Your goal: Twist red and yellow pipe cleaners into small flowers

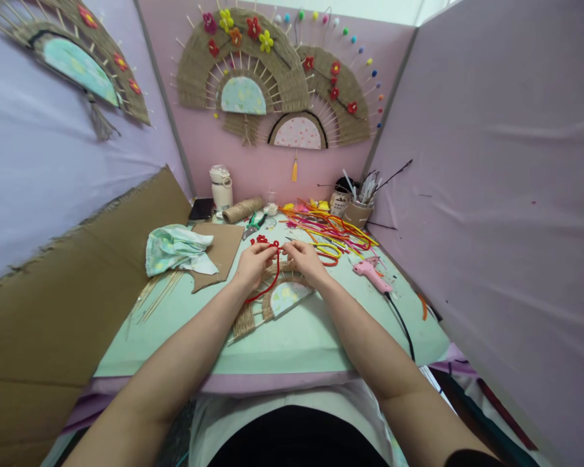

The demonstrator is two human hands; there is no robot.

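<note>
No text can be read; small marks on the pale cup (339, 205) may be print

The left hand (257, 261) and its forearm hide part of the fan (292, 293) lying toward the desk's near edge, and the fingers cover part of the red cord (275, 277) they pinch. Whatever the right hand (302, 258) has at its fingertips is too small to tell. Toward the desk's left edge, the cloth (178, 250) covers part of the cardboard (228, 243). Scraps near the right edge are too tiny to identify. The upper-left wall fan (80, 68) is cut off by the picture's top.
</note>
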